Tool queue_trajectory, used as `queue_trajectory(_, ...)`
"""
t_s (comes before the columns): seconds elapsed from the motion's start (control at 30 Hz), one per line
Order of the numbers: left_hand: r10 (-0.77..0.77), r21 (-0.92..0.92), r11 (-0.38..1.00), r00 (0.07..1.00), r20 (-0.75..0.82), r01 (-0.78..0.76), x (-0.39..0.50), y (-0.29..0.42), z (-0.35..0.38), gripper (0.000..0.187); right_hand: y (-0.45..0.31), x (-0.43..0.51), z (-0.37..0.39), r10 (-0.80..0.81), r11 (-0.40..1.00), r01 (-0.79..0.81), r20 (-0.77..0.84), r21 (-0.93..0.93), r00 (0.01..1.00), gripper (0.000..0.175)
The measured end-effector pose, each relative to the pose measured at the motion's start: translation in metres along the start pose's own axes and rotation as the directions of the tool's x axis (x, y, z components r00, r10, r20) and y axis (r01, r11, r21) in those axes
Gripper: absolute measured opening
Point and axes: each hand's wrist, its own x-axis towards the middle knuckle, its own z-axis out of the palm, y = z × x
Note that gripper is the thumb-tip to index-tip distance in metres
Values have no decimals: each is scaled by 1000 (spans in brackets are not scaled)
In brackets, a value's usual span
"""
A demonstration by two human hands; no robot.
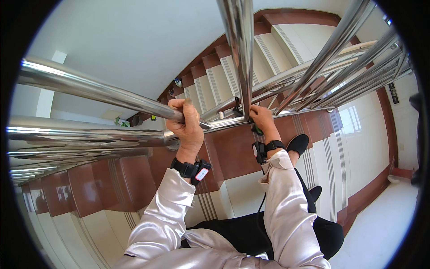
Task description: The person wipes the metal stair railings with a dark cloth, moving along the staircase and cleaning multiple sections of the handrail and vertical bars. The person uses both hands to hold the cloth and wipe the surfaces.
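Note:
My left hand (186, 121) is wrapped around a slanting stainless steel railing bar (100, 94), thumb on top, close to where it meets the lower rail (225, 124). My right hand (262, 118), slightly blurred, is at the foot of an upright steel post (240, 50). Under its palm shows part of a dark green-and-black object (257, 129), which the fingers seem to hold; its kind is unclear. Behind the post, a black piece (238, 107) sticks up by the rail. Whether the two dark parts belong together is hidden by the post.
Stairs with pale treads (208, 85) descend beyond the railing. More steel balusters (326, 57) run right. On the steps below stand a spray bottle (178, 82) and a brown pot (136, 120). My black shoe (297, 144) rests on the landing. A black cable (262, 203) hangs beside my right sleeve.

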Motion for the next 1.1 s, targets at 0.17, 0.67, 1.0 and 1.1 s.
queue_trajectory(0.17, 11, -17, 1000, 1000, 14, -11, 0, -2, -1, 19, -5, -19, 12, -91, 919, -87, -422, -385, 902, 12)
queue_trajectory(0.67, 70, 32, 997, 998, 10, -70, -1, -12, -5, 19, -140, -85, 72, 295, 940, -142, -528, 311, 797, 24)
queue_trajectory(1.0, 29, 74, 997, 999, -32, -26, 1, 0, -3, 19, -118, -21, 50, -205, 924, 168, -74, -343, 976, 38)
queue_trajectory(1.1, -10, 22, 1000, 1000, -28, 10, 0, 5, 0, 20, -124, -8, 56, -34, 926, 52, 55, -373, 998, 46)
